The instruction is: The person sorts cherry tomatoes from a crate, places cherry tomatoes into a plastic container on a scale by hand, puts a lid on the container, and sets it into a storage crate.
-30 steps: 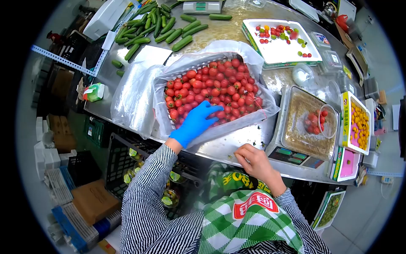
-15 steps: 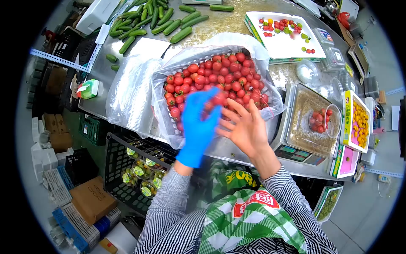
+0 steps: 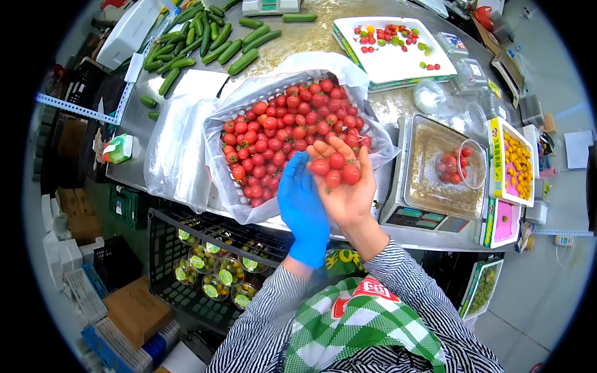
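Observation:
Several red cherry tomatoes (image 3: 336, 169) lie in the cupped palm of my bare right hand (image 3: 356, 198), which is turned upward. My left hand (image 3: 303, 208), in a blue glove, is pressed against its side, fingers stretched out and holding nothing that I can see. Both hands are over the near edge of a crate lined with a white plastic bag (image 3: 239, 208), which is heaped with red cherry tomatoes (image 3: 273, 133). To the right, a clear round tub (image 3: 449, 169) with some tomatoes, its lid raised, rests on the metal tray of a scale (image 3: 429, 196).
Stacked clear lids in plastic (image 3: 180, 149) lie left of the crate. Cucumbers (image 3: 242, 61) are spread behind it. A white tray (image 3: 398, 65) holds mixed small tomatoes, and a box of yellow ones (image 3: 517, 163) stands far right. Below the table edge is a black crate (image 3: 163, 261) with packed tubs.
My right hand has turned palm up and now shows several tomatoes in it. The left hand has moved down from over the heap to beside it. The whole view has shifted slightly.

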{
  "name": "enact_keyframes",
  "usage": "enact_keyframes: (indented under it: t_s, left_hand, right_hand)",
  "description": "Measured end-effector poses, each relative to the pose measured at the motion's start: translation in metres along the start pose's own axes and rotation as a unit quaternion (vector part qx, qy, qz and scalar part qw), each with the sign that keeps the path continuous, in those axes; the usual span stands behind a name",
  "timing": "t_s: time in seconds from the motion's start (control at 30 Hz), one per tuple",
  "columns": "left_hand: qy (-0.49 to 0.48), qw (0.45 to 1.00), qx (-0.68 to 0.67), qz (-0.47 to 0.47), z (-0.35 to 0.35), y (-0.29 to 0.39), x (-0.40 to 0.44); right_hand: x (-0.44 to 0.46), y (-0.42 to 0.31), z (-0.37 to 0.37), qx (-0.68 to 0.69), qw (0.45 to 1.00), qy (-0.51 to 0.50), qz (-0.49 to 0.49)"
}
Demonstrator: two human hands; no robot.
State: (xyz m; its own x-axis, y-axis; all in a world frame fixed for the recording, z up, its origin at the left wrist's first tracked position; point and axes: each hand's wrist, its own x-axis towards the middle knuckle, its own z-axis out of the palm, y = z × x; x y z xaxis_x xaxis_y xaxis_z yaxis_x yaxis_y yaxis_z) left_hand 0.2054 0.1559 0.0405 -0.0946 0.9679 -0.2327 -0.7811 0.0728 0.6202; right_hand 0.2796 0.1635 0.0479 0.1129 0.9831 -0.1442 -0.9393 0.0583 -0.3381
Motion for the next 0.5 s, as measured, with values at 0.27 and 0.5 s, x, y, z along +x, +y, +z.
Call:
enact_keyframes:
  t_s: [0.27,0.5]
  left_hand:
    - [-0.017,0.962,-0.172,-0.211,0.035,-0.025,-0.026]
    - [-0.05,0.929,-0.198,-0.31,0.071,-0.075,-0.053]
  right_hand:
    - [-0.025,-0.046,-0.013,-0.262,0.945,-0.013,-0.195]
    - [-0.079,-0.134,-0.033,-0.582,0.736,-0.031,-0.343]
